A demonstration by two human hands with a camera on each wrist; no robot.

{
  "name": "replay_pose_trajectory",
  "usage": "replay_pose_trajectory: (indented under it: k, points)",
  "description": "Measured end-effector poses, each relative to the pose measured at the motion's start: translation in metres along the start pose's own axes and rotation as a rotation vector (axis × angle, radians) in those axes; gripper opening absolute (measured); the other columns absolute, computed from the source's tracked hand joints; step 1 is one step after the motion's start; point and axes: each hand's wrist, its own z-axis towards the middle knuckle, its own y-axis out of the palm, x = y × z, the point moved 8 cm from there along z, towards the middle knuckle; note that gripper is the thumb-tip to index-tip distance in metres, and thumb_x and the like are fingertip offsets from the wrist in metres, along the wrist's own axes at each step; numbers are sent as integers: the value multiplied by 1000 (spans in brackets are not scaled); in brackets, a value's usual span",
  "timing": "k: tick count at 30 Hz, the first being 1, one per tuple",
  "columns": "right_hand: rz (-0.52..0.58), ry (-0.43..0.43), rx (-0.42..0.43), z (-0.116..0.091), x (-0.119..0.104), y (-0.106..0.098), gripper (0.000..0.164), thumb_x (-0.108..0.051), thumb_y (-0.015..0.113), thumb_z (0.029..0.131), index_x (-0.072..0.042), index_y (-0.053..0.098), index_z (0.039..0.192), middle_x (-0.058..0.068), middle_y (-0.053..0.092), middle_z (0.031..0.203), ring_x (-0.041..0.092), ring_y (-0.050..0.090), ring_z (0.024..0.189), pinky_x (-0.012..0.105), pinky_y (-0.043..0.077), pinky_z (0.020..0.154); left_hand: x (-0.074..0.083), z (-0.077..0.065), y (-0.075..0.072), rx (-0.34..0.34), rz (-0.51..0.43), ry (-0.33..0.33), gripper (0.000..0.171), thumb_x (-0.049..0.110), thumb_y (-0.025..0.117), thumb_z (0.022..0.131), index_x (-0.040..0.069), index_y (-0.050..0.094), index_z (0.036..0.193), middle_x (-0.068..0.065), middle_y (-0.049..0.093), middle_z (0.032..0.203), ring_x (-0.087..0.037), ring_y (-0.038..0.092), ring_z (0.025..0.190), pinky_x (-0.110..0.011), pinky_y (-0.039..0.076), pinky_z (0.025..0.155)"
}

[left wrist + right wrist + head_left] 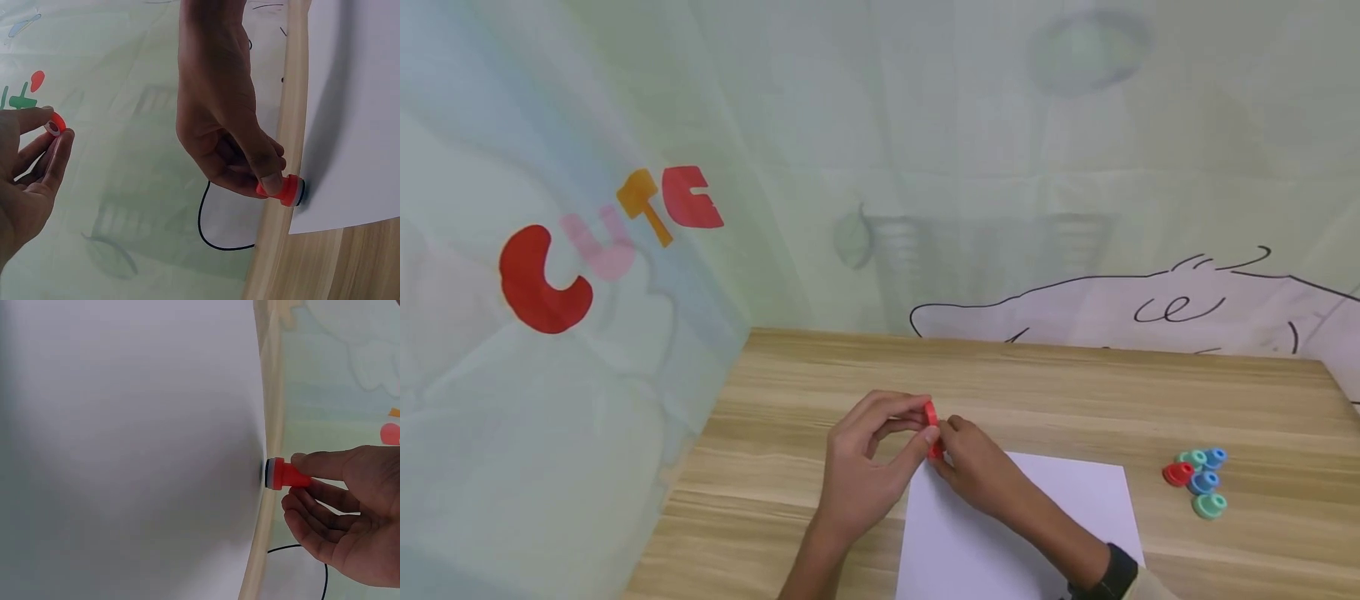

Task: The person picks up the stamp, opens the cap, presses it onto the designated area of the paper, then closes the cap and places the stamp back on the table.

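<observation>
In the head view my left hand (867, 467) pinches a red ring-shaped cap (931, 412) between thumb and fingertips. The cap (57, 123) shows its pale inside in the left wrist view. My right hand (981, 468) holds a small red toy stamp (289, 475) by its knob, with thumb and fingers. A grey band and a dark face mark the stamp's wide end, which points toward the white paper (1007, 533). It is close to the sheet's far left corner; whether it touches, I cannot tell. Cap and stamp are apart.
On the right of the wooden table (1262, 400) stand several small stamps in a cluster: a red stamp (1178, 474), blue ones and green ones, including a green stamp (1210, 506) nearest me. A printed curtain (820, 167) hangs behind and to the left.
</observation>
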Motion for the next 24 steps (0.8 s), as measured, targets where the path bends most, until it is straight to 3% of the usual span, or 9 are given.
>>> replay_pose_trajectory:
  k: [9,19,24]
  points:
    - [-42,4,-2,-2,0,8,27,-4,85,89,5,70,109,5,61,88,13,53,76,27,54,62,2,0,0,8,-8,9,33,-7,78,91,-2,73,123,-16,71,111,-22,74,97,-34,67,89]
    - [2,101,-6,2,-3,14,7,5,74,93,5,73,100,7,64,87,16,55,74,30,52,61,0,-3,1,7,-11,-6,33,-11,77,90,-3,73,123,-16,71,111,-22,74,97,-34,67,89]
    - [-34,107,20,2,-4,10,7,9,73,92,4,69,95,6,62,81,16,55,72,31,53,60,-1,-1,5,4,-24,4,33,-11,77,90,-3,73,122,-17,72,112,-23,75,97,-35,67,89]
